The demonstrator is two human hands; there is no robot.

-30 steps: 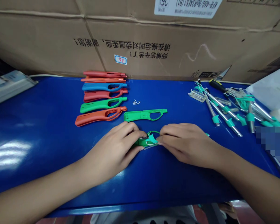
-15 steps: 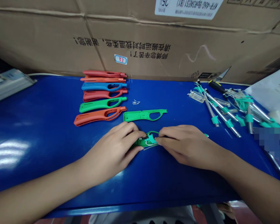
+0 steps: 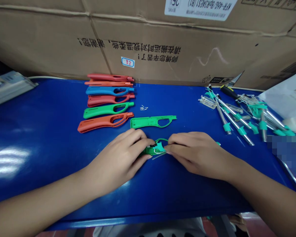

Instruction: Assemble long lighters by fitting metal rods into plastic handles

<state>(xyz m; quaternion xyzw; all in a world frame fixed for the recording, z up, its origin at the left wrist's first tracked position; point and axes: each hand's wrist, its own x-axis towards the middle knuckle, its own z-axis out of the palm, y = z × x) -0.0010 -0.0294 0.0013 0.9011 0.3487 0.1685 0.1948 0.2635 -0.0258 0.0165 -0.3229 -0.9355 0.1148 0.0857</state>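
Both hands are closed on a green lighter half-shell (image 3: 151, 151) low over the blue table. My left hand (image 3: 127, 153) grips its left end, the fingertips on a small black part inside. My right hand (image 3: 194, 153) pinches at the other end, beside a teal trigger piece (image 3: 160, 146) and a white wire. My fingers hide much of the shell. A thin clear strip (image 3: 158, 156) shows along its near side. Just beyond lies a second green half-shell (image 3: 150, 122), hollow side up.
Several red, orange, blue and green lighter shells (image 3: 106, 122) lie in a row at left. Small white pins (image 3: 143, 108) sit beside them. Metal lighter tubes with teal triggers (image 3: 234, 121) and a screwdriver (image 3: 228, 90) are at right. A cardboard box (image 3: 148, 36) stands behind.
Hardly anything differs. Both hands keep their grip on the green half-shell, and the whole view has shifted very slightly.
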